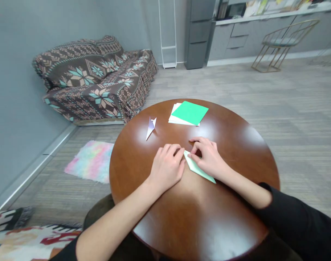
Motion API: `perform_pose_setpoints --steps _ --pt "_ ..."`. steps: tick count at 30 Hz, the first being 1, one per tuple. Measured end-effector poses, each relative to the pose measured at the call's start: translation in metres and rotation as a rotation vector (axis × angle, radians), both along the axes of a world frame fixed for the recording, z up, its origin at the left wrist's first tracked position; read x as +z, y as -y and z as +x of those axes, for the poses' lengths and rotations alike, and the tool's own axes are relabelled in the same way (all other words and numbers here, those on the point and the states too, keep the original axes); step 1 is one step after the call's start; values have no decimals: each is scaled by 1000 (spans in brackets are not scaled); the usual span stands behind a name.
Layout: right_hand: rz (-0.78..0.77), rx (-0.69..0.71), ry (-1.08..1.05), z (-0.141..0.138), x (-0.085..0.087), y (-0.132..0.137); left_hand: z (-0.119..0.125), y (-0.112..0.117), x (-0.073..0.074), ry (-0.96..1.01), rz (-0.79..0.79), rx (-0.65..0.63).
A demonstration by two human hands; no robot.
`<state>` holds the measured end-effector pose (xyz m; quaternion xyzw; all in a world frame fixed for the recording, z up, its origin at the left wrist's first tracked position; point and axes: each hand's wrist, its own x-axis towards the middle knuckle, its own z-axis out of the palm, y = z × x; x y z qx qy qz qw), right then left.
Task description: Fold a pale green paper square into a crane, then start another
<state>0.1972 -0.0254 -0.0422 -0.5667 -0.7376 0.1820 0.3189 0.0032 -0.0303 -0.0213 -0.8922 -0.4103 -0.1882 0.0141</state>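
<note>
A piece of pale green paper (200,172), folded into a narrow pointed shape, lies slantwise on the round wooden table (138,170). My left hand (168,165) rests at its upper left tip, fingers curled and pressed together against the paper's end. The thumb and index finger of my right hand (207,155) pinch the paper's upper edge near that same tip, while its other fingers bend over the tabletop. The paper's lower right point sticks out below my right wrist. Parts of the fold under my fingers are hidden.
A green square sheet (191,112) lies on several white sheets (176,119) at the table's far side. Left of them stands a small white and purple folded paper figure (151,127). A patterned sofa (100,79) and a gold-framed chair (282,42) are beyond.
</note>
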Motion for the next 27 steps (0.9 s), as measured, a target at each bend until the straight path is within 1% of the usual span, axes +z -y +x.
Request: perform_pose_setpoints --steps 3,5,7,9,14,16,20,27 --pt "-24 -10 -34 1 3 -1 -1 -1 -2 33 -17 -63" --pt "-50 -11 -106 3 6 -4 -1 -2 -3 35 -16 -92" --pt "-70 -10 -197 6 7 -6 0 -2 -4 41 -11 -104" --pt "-71 -16 -236 9 7 -8 1 -2 -3 59 -16 -97" --pt "-41 -42 -164 6 4 -7 6 0 -2 79 -39 -45" --pt "-38 -62 -155 4 4 -6 6 1 -2 70 -33 -45" --pt "-65 -88 -150 3 5 -6 9 2 -3 28 -29 -90" --pt "-114 -121 -149 6 9 -3 19 6 -1 17 -2 -26"
